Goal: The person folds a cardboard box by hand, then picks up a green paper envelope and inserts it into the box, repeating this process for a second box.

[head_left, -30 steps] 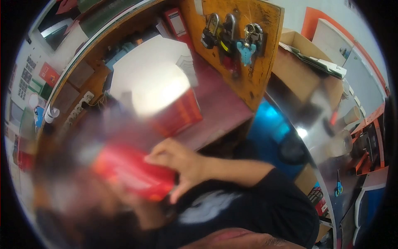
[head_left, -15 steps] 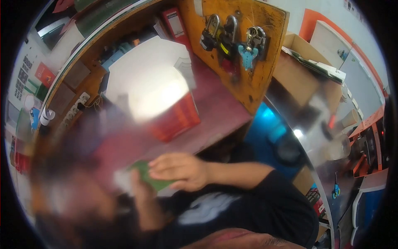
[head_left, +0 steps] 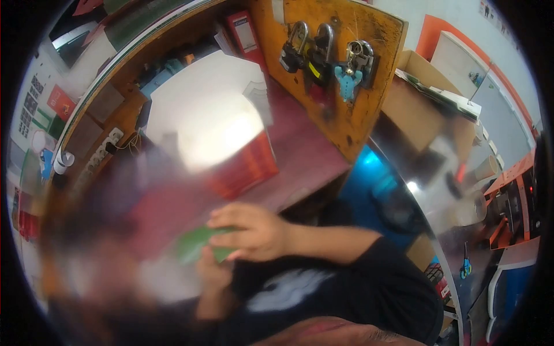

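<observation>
A flat green piece (head_left: pixel 193 244), perhaps card or cloth, is held in front of my chest. Its exact kind is not clear. My right hand (head_left: pixel 254 233) comes in from the right, its fingers bent over the piece's right end. From below, my left hand (head_left: pixel 214 271) grips the lower edge, close under the right fingers. Left of my left hand lies a whitish smear (head_left: pixel 167 278), too blurred to name. Much of the lower left is smeared.
Ahead, a stack of white sheets (head_left: pixel 202 109) sits on a red box (head_left: pixel 245 167) on the maroon desktop (head_left: pixel 311 153). Padlocks (head_left: pixel 323 52) and a blue figure keyring (head_left: pixel 348 82) hang on the wooden panel (head_left: pixel 369 109). Blue scissors (head_left: pixel 465 266) lie at the right.
My left hand has moved from upright beside the green piece to its lower edge, nearer my right fingers. The green piece has shifted slightly left, and my right fingers have spread a little.
</observation>
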Demonstrator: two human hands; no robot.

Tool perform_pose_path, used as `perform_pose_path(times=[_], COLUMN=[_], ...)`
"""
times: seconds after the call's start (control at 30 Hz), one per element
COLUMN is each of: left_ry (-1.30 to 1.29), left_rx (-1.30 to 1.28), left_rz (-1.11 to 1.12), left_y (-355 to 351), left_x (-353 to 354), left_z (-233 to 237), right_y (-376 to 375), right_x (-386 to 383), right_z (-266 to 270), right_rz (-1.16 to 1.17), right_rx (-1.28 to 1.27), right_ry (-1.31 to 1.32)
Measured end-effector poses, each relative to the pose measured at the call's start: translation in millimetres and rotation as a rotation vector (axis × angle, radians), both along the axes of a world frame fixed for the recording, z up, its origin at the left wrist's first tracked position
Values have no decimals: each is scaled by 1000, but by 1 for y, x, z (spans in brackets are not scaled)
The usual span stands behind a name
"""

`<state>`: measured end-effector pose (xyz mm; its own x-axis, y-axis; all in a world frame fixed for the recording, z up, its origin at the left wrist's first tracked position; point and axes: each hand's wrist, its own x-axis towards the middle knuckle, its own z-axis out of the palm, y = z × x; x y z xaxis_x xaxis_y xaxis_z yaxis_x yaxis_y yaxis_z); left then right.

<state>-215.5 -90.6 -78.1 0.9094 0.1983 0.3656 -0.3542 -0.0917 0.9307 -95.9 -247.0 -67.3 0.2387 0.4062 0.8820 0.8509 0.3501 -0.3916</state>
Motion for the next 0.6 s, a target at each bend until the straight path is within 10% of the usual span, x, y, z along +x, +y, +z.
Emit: perform_pose_path(times=[0.17,0.6], left_ry=[-95,19], left_rx=[224,-27], left_rz=[10,74], left_y=[22,25], left_x=[3,-6], left_z=[-77,-20], right_y=[4,9], right_x=[-6,-22], right_z=[-2,-21], right_rz=[-86,133], right_rx=[12,-142], right_ry=[64,247])
